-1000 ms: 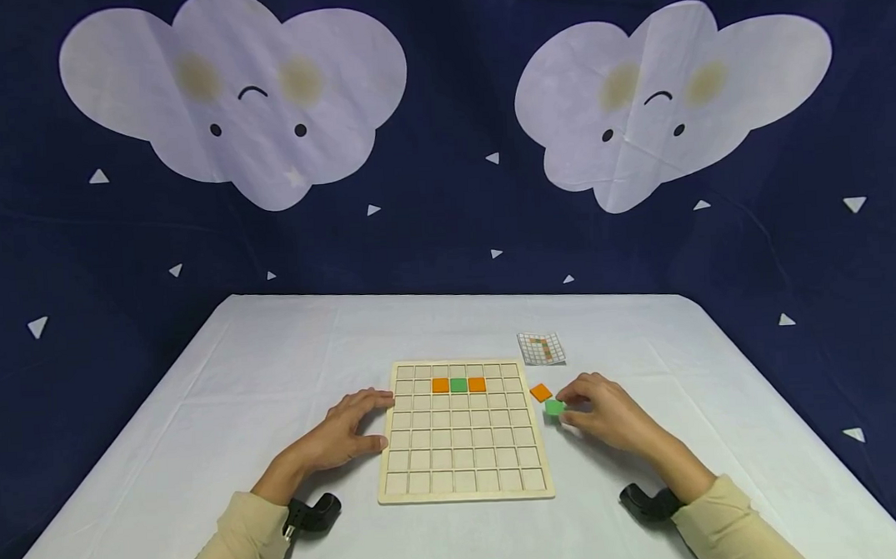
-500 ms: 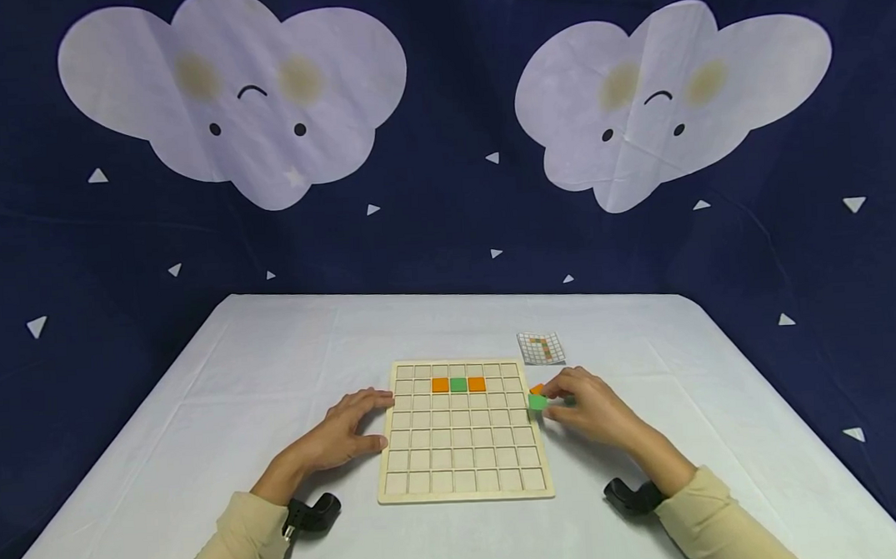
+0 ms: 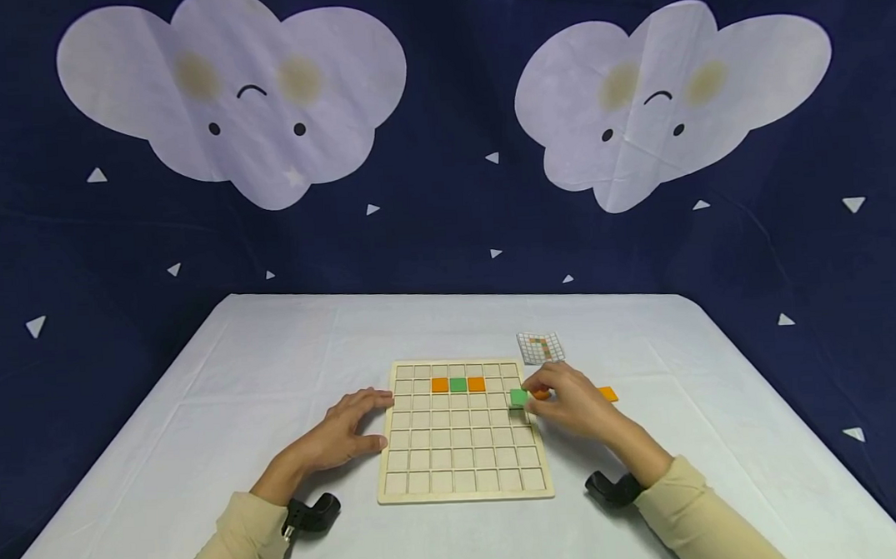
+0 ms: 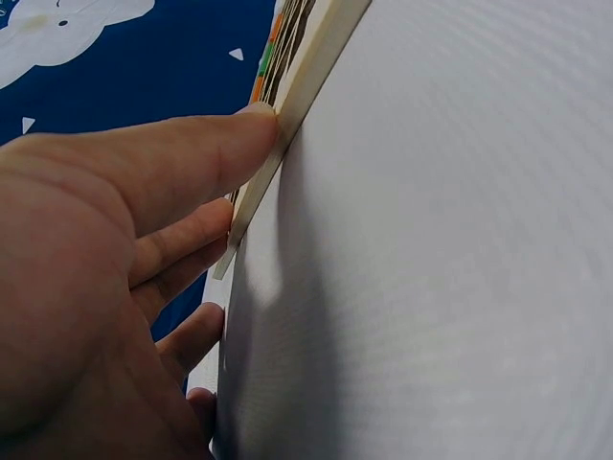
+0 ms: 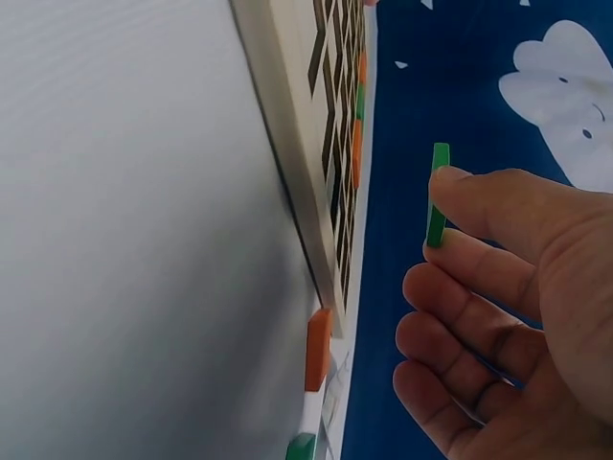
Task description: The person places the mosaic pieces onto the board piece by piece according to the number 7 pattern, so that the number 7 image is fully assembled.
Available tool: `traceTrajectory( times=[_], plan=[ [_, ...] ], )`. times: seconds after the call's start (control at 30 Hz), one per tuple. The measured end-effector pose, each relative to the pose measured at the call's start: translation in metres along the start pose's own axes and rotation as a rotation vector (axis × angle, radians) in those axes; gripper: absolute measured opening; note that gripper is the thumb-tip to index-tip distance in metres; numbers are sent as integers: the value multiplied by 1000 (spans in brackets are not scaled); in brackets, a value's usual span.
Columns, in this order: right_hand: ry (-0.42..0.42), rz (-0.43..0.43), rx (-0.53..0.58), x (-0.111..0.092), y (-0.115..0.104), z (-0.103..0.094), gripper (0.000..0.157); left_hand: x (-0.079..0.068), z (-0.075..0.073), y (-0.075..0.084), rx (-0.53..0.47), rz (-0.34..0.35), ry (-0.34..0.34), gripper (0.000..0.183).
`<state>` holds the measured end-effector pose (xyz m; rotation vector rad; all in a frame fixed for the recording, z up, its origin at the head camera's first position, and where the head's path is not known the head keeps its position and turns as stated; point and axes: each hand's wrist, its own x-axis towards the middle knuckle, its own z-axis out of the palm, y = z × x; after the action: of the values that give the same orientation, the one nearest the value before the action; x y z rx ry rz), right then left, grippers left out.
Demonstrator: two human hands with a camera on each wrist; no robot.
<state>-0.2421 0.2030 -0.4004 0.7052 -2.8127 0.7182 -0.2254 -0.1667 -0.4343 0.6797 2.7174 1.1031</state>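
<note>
The wooden grid board (image 3: pixel 465 487) lies flat on the table. Along an upper row sit an orange tile (image 3: pixel 440 386), a green tile (image 3: pixel 458 385) and another orange tile (image 3: pixel 477 384). Between thumb and index finger, my right hand (image 3: pixel 577 403) pinches a second green tile (image 3: pixel 518 397) above the board's right side. In the right wrist view this tile (image 5: pixel 440 196) is seen edge-on, raised off the board. My left hand (image 3: pixel 339 430) rests against the board's left edge, fingers extended; in the left wrist view its thumb (image 4: pixel 225 158) touches the rim.
Beside the board's right edge, an orange tile (image 5: pixel 318 353) and a green tile (image 5: pixel 302 447) lie on the table. Another orange tile (image 3: pixel 608 393) shows beyond the right hand. A small printed grid card (image 3: pixel 541 347) lies near the board's upper right corner.
My right hand has carried the green tile leftward from the table to over the board's right side. An orange tile behind the hand has come into view. The left hand stays put.
</note>
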Motion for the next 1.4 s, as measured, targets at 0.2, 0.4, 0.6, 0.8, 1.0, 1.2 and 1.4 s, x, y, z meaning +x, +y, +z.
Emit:
traceTrajectory(
  times=[0.2, 0.4, 0.6, 0.8, 1.0, 1.2, 1.4],
  plan=[
    [-1, 8, 12, 4, -4, 3, 20, 0, 0, 0, -2, -1, 2, 56],
    [-18, 41, 29, 8, -9, 5, 21, 1, 0, 0, 7, 4, 6, 56],
    [-17, 18, 53, 13, -12, 6, 19, 0, 0, 0, 5, 16, 4, 56],
    [-21, -11, 36, 19, -13, 9, 19, 0, 0, 0, 2, 21, 5, 56],
    [-30, -31, 4, 25, -18, 12, 21, 0, 0, 0, 8, 25, 6, 56],
    [-50, -45, -8, 31, -21, 15, 21, 0, 0, 1, 5, 24, 3, 56],
    [-64, -33, 1, 35, -22, 18, 21, 0, 0, 2, 4, 28, 3, 56]
  ],
)
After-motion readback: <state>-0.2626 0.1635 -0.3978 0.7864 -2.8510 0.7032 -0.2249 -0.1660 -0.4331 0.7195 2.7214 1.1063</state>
